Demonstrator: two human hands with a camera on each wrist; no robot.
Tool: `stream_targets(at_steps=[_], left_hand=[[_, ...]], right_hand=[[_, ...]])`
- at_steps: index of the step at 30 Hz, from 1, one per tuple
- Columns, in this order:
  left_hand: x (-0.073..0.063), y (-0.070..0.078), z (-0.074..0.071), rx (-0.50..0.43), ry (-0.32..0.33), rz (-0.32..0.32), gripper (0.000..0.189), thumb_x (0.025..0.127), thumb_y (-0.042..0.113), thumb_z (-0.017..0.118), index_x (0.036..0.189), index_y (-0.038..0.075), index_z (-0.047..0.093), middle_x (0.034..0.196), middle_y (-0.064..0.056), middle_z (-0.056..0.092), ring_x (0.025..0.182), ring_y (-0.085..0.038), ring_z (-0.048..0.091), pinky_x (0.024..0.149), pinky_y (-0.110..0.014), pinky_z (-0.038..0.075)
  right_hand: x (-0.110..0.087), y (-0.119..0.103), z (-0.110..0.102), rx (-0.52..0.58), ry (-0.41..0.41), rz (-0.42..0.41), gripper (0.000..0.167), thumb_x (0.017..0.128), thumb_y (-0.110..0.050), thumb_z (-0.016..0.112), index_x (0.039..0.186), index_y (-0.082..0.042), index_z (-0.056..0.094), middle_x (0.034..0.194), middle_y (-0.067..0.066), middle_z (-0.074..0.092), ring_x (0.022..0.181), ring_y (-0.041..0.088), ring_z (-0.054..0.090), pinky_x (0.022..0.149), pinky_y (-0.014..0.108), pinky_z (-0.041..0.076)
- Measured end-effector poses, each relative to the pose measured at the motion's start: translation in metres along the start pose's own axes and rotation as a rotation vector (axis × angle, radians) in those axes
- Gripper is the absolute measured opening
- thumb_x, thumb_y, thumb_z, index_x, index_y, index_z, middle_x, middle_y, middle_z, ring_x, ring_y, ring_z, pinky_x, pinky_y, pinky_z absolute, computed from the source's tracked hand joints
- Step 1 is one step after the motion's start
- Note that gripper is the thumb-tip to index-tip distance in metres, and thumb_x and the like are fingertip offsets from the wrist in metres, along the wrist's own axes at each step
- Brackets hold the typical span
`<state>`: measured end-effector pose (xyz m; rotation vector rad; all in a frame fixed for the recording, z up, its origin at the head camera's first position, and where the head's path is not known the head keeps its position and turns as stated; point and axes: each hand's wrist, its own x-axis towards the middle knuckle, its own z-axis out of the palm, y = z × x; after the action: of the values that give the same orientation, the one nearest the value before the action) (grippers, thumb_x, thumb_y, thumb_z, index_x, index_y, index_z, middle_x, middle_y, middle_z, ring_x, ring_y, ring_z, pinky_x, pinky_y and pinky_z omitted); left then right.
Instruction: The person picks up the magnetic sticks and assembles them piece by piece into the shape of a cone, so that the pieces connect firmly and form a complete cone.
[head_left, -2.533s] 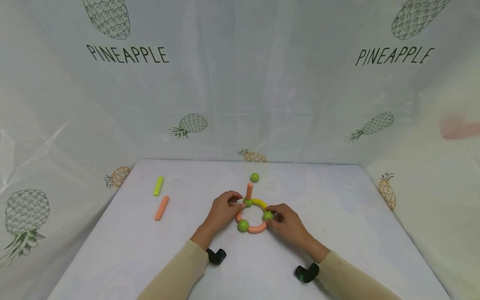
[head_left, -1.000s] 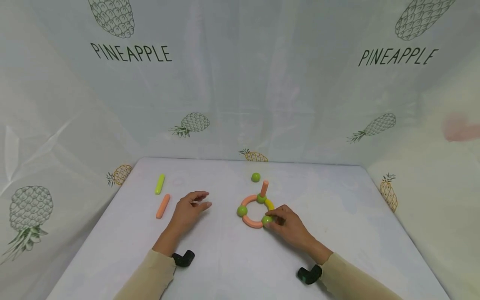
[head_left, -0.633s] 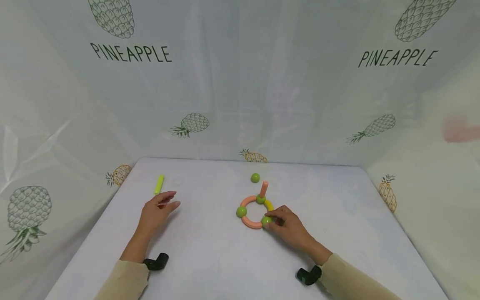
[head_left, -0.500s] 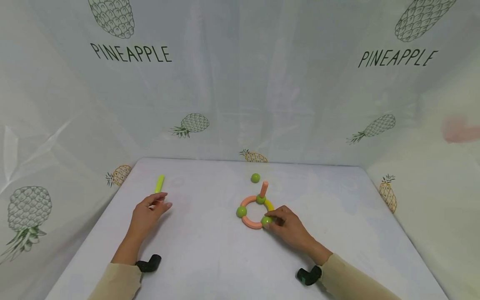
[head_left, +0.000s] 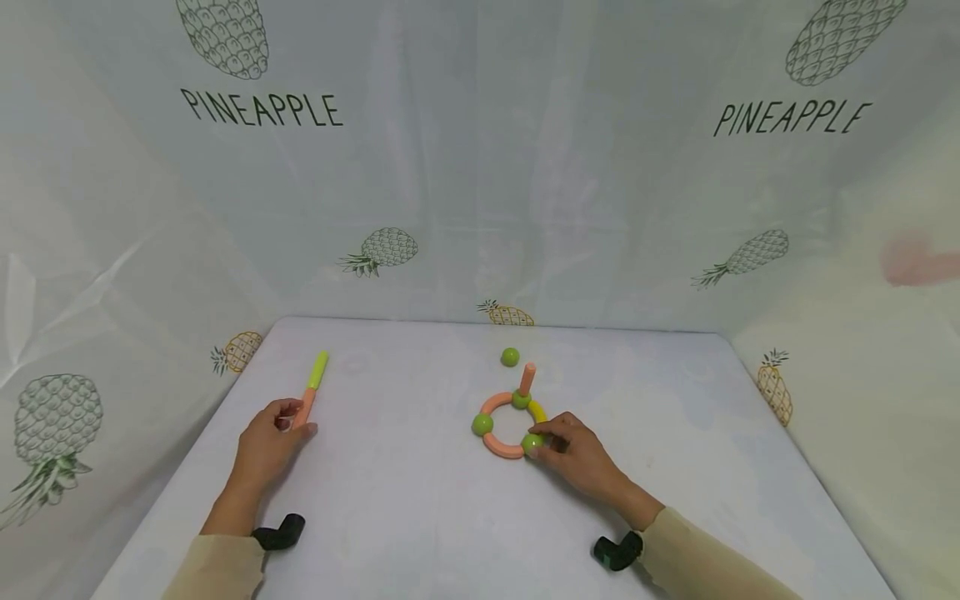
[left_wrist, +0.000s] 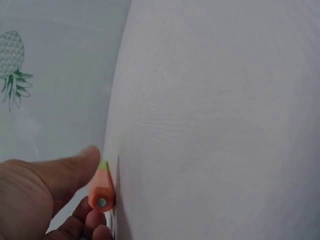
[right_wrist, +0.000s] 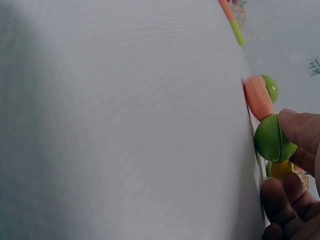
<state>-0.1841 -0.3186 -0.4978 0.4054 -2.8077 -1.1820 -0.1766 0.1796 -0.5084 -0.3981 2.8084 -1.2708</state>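
Note:
At the table's left side my left hand [head_left: 266, 442] pinches a straight orange magnetic rod [head_left: 304, 408] between thumb and fingers. The rod's round metal end faces the left wrist camera. Its far end meets a lime-green rod [head_left: 318, 369], the two in line. My right hand [head_left: 581, 454] pinches a green ball [head_left: 531, 442] at the near right of a small ring. Orange curved pieces [head_left: 502, 448], a yellow curved piece [head_left: 537, 410] and two more green balls [head_left: 482, 424] complete that ring. From its far ball, an orange rod [head_left: 528, 379] sticks out.
A loose green ball [head_left: 510, 357] lies beyond the ring, near the back of the white table [head_left: 637, 358]. Pineapple-printed sheeting [head_left: 480, 167] rises behind and at both sides. Each wrist wears a black camera mount [head_left: 618, 551].
My left hand has let go of the ring, moved left and taken the orange rod, now lined up with the lime-green one. The ring has turned, with my right hand staying on its ball.

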Motion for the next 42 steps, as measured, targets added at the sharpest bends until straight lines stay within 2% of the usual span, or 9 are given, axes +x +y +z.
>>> stream_targets(at_steps=[3, 9, 14, 23, 30, 34, 37, 39, 42], left_hand=[[0.000, 0.000, 0.000, 0.008, 0.015, -0.025, 0.050, 0.099, 0.018, 0.073, 0.142, -0.001, 0.056, 0.133, -0.026, 0.060, 0.116, -0.039, 0.055, 0.088, -0.047, 0.049], [-0.003, 0.002, 0.001, 0.040, 0.054, 0.018, 0.036, 0.099, 0.009, 0.067, 0.133, -0.003, 0.063, 0.118, -0.023, 0.068, 0.106, -0.034, 0.062, 0.081, -0.037, 0.050], [0.000, 0.006, 0.000, 0.076, 0.001, 0.038, 0.039, 0.097, 0.009, 0.065, 0.134, -0.005, 0.063, 0.119, -0.024, 0.068, 0.104, -0.035, 0.063, 0.083, -0.042, 0.051], [0.023, 0.020, 0.005, 0.121, -0.105, 0.090, 0.048, 0.100, 0.020, 0.071, 0.141, 0.000, 0.060, 0.128, -0.025, 0.065, 0.110, -0.038, 0.061, 0.087, -0.049, 0.051], [0.032, 0.031, 0.009, 0.210, -0.172, 0.105, 0.048, 0.104, 0.020, 0.065, 0.149, 0.004, 0.058, 0.126, -0.027, 0.065, 0.106, -0.038, 0.061, 0.089, -0.052, 0.052], [0.034, 0.034, 0.010, 0.261, -0.172, 0.133, 0.045, 0.108, 0.021, 0.055, 0.149, 0.003, 0.057, 0.120, -0.025, 0.068, 0.107, -0.039, 0.061, 0.096, -0.059, 0.051], [0.036, 0.034, 0.010, 0.292, -0.159, 0.164, 0.045, 0.110, 0.022, 0.049, 0.150, 0.001, 0.056, 0.106, -0.022, 0.070, 0.100, -0.038, 0.059, 0.096, -0.061, 0.050], [0.037, 0.034, 0.011, 0.295, -0.158, 0.160, 0.048, 0.112, 0.024, 0.047, 0.151, -0.001, 0.052, 0.104, -0.022, 0.069, 0.097, -0.037, 0.059, 0.094, -0.060, 0.050], [0.036, 0.034, 0.011, 0.267, -0.164, 0.104, 0.055, 0.112, 0.030, 0.050, 0.155, -0.004, 0.045, 0.111, -0.026, 0.066, 0.099, -0.038, 0.059, 0.091, -0.059, 0.051]], right_hand=[[0.000, 0.000, 0.000, 0.004, -0.001, 0.004, 0.026, 0.093, -0.022, 0.083, 0.119, -0.020, 0.078, 0.103, -0.005, 0.061, 0.086, 0.008, 0.053, 0.074, 0.023, 0.046], [-0.001, -0.001, -0.001, 0.003, -0.003, 0.001, 0.027, 0.093, -0.022, 0.083, 0.119, -0.020, 0.078, 0.103, -0.004, 0.061, 0.086, 0.007, 0.054, 0.074, 0.023, 0.046], [-0.001, -0.001, -0.001, 0.004, -0.005, -0.001, 0.027, 0.093, -0.023, 0.083, 0.119, -0.020, 0.078, 0.103, -0.004, 0.061, 0.086, 0.008, 0.053, 0.074, 0.023, 0.046], [0.000, 0.002, -0.001, 0.005, -0.002, -0.013, 0.026, 0.094, -0.024, 0.083, 0.119, -0.021, 0.078, 0.103, -0.004, 0.061, 0.086, 0.008, 0.054, 0.074, 0.023, 0.047], [0.000, 0.004, 0.000, -0.001, -0.002, -0.024, 0.027, 0.094, -0.025, 0.082, 0.120, -0.021, 0.078, 0.102, -0.006, 0.061, 0.086, 0.007, 0.054, 0.074, 0.023, 0.047], [0.000, 0.004, 0.000, -0.002, -0.002, -0.032, 0.027, 0.094, -0.025, 0.082, 0.120, -0.020, 0.078, 0.102, -0.005, 0.061, 0.085, 0.007, 0.054, 0.074, 0.023, 0.047], [-0.001, 0.004, 0.000, 0.000, -0.004, -0.041, 0.027, 0.094, -0.024, 0.082, 0.120, -0.019, 0.078, 0.102, -0.005, 0.061, 0.085, 0.007, 0.054, 0.074, 0.023, 0.047], [-0.001, 0.004, -0.001, -0.001, -0.003, -0.049, 0.027, 0.094, -0.025, 0.082, 0.120, -0.019, 0.078, 0.102, -0.005, 0.062, 0.085, 0.007, 0.054, 0.074, 0.023, 0.048], [0.000, 0.003, 0.000, -0.001, -0.004, -0.049, 0.027, 0.094, -0.026, 0.082, 0.120, -0.020, 0.078, 0.102, -0.005, 0.062, 0.085, 0.006, 0.054, 0.075, 0.023, 0.048]])
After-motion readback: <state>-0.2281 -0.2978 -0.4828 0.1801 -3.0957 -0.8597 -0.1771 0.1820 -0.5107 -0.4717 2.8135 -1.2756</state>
